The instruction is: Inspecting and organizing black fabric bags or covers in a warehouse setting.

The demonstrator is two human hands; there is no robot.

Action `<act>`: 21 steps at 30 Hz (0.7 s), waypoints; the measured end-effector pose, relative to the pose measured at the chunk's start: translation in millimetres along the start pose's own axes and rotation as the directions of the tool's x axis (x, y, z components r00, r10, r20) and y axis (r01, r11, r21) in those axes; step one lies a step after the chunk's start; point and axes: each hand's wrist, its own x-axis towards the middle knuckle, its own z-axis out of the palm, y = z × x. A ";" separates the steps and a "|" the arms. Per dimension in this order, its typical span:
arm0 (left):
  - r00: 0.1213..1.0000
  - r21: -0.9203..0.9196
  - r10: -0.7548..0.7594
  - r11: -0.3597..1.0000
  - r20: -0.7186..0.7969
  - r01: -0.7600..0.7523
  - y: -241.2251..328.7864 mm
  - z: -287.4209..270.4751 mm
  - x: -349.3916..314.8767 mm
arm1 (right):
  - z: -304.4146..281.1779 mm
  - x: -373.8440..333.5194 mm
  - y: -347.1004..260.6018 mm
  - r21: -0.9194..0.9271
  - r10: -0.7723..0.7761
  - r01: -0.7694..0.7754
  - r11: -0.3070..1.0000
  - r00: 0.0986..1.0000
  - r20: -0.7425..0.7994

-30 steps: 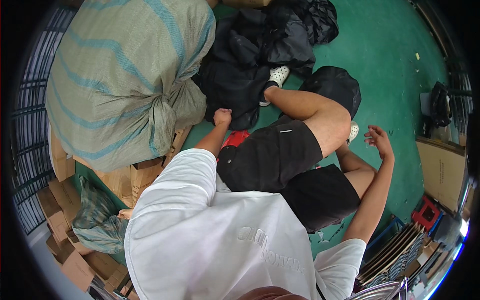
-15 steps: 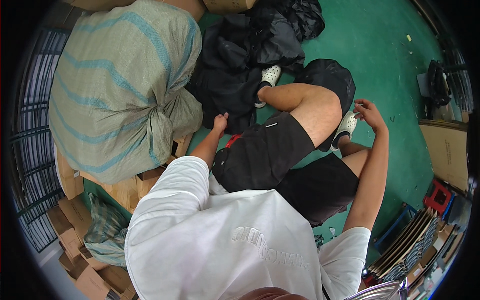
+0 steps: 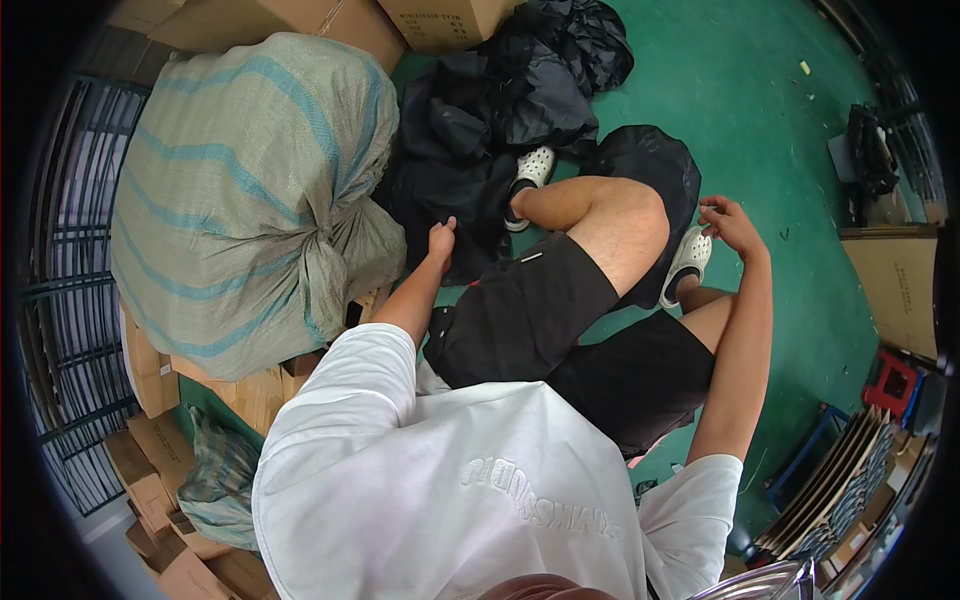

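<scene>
Left grip [image 3: 441, 243] at the black fabric's [image 3: 455, 165] edge, right grip [image 3: 735, 230] apart

The black fabric spreads over the green floor [image 3: 780, 130] at upper centre of the frame. The left grip, left of centre, is curled at the fabric's lower left edge; whether it grasps the cloth, I cannot tell. Right of centre, the right grip is released, its fingers loosely bent, near a white clog [image 3: 688, 262] and well apart from that fabric. A rounded black bundle [image 3: 650, 160] lies between the two grips, higher in the frame. The striped sack [image 3: 240, 190] fills the upper left.
</scene>
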 end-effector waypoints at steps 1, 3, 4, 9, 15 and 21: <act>0.995 -0.065 0.086 0.994 0.048 -0.083 -6.2 -4.9 5.7 | 1.6 -0.4 -2.1 0.011 -0.016 0.016 1.000 1.000 0.008; 0.978 -0.128 0.176 0.979 0.108 -0.162 -5.6 -0.7 -0.6 | 1.0 -2.6 -0.6 0.026 -0.019 0.019 0.999 1.000 0.002; 0.954 -0.038 0.256 0.967 0.158 -0.253 6.3 10.3 -27.4 | -2.2 -7.3 5.0 0.022 -0.001 0.002 1.000 1.000 -0.014; 0.958 -0.202 0.286 0.939 0.012 -0.278 27.8 9.6 -60.8 | -5.4 -8.4 4.8 0.020 -0.021 0.021 1.000 1.000 -0.013; 0.947 -0.629 0.174 0.777 0.270 0.037 118.0 -6.9 -63.9 | -13.6 -10.6 14.2 0.012 0.005 -0.005 1.000 1.000 -0.012; 0.907 -0.585 0.272 0.810 0.321 -0.036 172.2 -35.1 -87.4 | -12.9 -13.3 10.2 -0.009 -0.033 0.033 0.999 0.999 -0.018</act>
